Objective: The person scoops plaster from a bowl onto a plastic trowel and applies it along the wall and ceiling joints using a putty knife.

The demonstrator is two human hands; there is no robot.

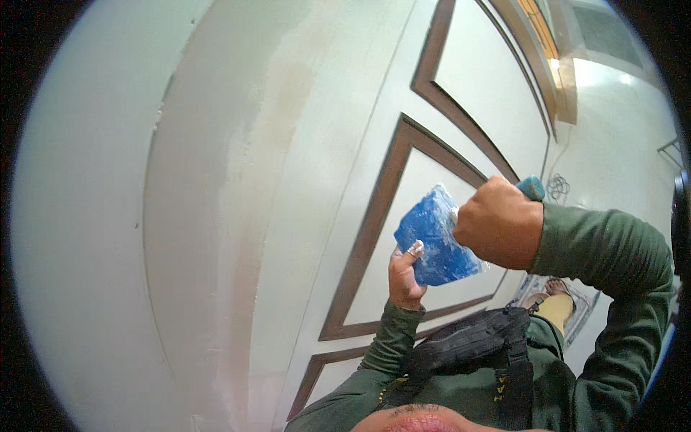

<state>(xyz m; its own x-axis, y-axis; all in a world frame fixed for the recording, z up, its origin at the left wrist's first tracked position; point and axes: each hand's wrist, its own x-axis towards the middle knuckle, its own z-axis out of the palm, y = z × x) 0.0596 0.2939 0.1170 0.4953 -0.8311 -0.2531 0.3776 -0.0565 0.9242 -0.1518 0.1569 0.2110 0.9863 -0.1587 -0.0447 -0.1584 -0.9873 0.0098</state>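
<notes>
In the middle right, my left hand (406, 275) grips the lower left edge of a blue board (437, 236) smeared with white paste, with the thumb on its face and white paste on the thumb. My right hand (499, 225) is closed around a tool with a teal handle (531, 187), held over the board's right side; the tool's working end is mostly hidden behind the hand and board.
A pale wall (216, 180) with uneven patches fills the left. Beside it are white panels (475, 72) framed in brown moulding. At the right, a loose coil of cord (558, 187) lies on the white floor (604, 144). My foot (558, 286) shows on a patterned mat.
</notes>
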